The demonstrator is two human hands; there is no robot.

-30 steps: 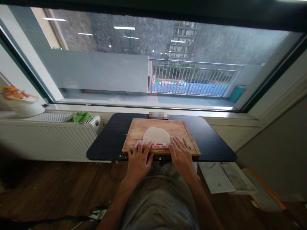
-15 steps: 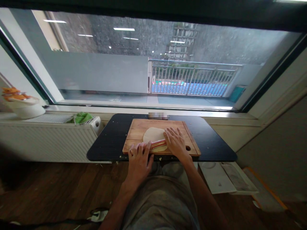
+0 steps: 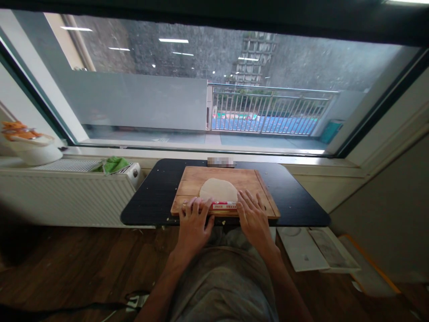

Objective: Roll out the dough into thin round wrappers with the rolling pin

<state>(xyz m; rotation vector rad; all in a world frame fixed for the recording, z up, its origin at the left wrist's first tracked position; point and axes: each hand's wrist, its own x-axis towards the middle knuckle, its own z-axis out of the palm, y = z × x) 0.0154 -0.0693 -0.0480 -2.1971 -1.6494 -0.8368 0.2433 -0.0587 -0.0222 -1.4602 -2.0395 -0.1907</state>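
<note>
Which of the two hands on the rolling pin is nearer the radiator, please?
The left hand, on the radiator side of the rolling pin; the right hand is at its other end.

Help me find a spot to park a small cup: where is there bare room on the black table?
Two patches of the black table: left and right of the cutting board, out to the side edges, bar a few specks. It's crowded at the board's near edge: left hand, right hand, red-and-white rod, dough.
</note>
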